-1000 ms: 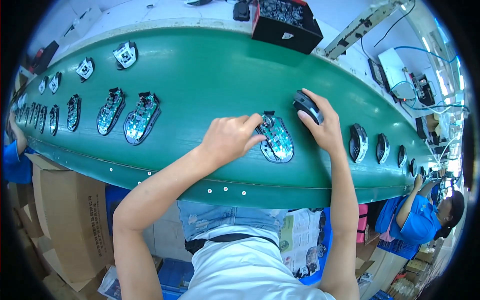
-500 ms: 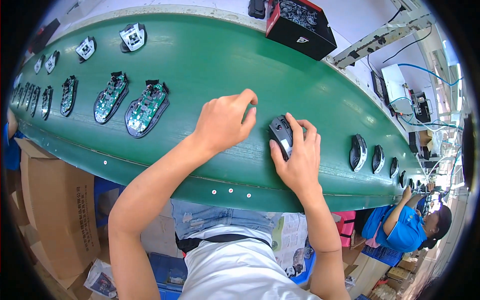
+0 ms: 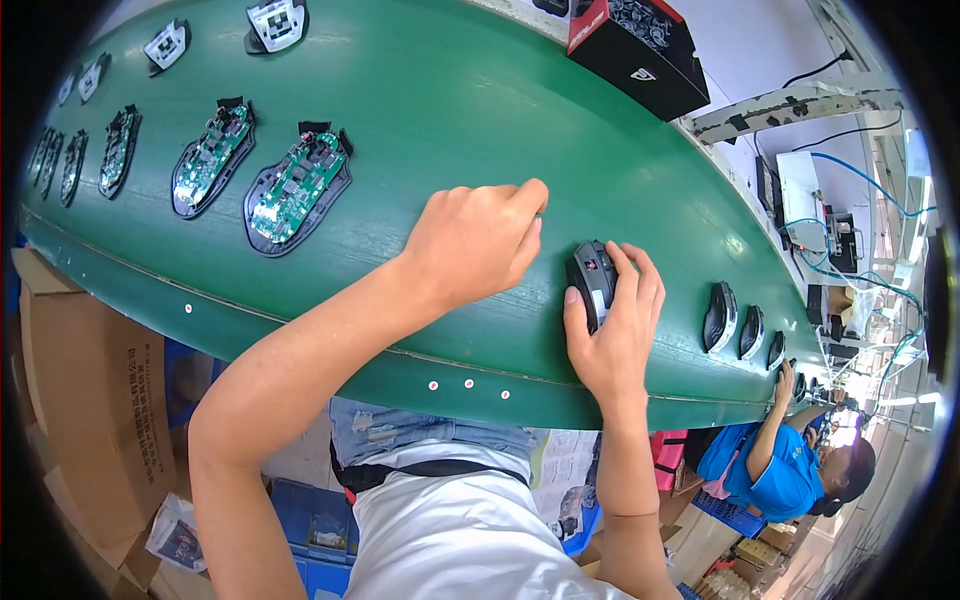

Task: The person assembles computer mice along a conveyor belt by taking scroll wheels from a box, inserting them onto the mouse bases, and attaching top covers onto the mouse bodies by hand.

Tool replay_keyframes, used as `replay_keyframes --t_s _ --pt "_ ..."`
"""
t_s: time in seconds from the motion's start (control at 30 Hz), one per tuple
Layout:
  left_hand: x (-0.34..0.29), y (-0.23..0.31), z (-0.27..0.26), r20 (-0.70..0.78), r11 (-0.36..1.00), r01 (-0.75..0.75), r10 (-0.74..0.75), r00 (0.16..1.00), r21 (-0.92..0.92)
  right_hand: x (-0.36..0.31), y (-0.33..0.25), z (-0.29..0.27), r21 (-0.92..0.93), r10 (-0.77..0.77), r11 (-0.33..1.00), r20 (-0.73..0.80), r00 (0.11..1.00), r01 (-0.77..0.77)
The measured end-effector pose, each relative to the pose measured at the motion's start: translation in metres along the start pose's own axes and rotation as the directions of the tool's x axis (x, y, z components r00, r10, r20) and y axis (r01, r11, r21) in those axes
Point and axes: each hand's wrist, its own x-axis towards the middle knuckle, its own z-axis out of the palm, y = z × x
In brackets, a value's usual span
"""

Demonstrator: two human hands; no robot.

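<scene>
On the green belt (image 3: 430, 110) lies a dark computer mouse (image 3: 597, 280) with a pale label on its body. My right hand (image 3: 622, 320) grips it from the right, thumb along its near left edge and fingers over the far right side. Left of the mouse and apart from it, my left hand (image 3: 480, 240) hovers over the belt with its fingers curled in. Whatever those fingers hold, if anything, is hidden. The nearest part to that hand is an opened mouse base with a green circuit board (image 3: 298, 190), lying on the belt.
More boards in bases (image 3: 213, 160) and white-and-black mouse shells (image 3: 275, 25) run along the left. Several assembled mice (image 3: 720, 318) line the right, where a co-worker in a blue shirt (image 3: 780, 470) reaches in. A black box of small parts (image 3: 640, 60) stands beyond the belt.
The view has shifted. My right hand and the mouse sit slightly further right, still together. My left hand has turned a little, its fingers more curled.
</scene>
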Motion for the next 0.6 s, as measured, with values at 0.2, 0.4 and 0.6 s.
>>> replay_keyframes --t_s 0.2,0.4,0.6 --pt "-0.001 -0.003 -0.006 0.003 1.0 0.012 -0.012 1.0 0.008 0.028 -0.001 -0.021 0.135 -0.057 0.989 -0.064 0.996 0.065" --pt "0.003 -0.003 -0.006 -0.042 1.0 0.002 -0.001 0.999 0.026 0.033 0.011 0.011 0.103 -0.089 0.991 0.059 0.994 0.082" --pt "0.0 -0.009 -0.008 -0.017 0.997 0.023 -0.022 1.0 0.071 0.037 0.009 0.018 0.331 -0.113 0.939 0.031 0.993 0.097"
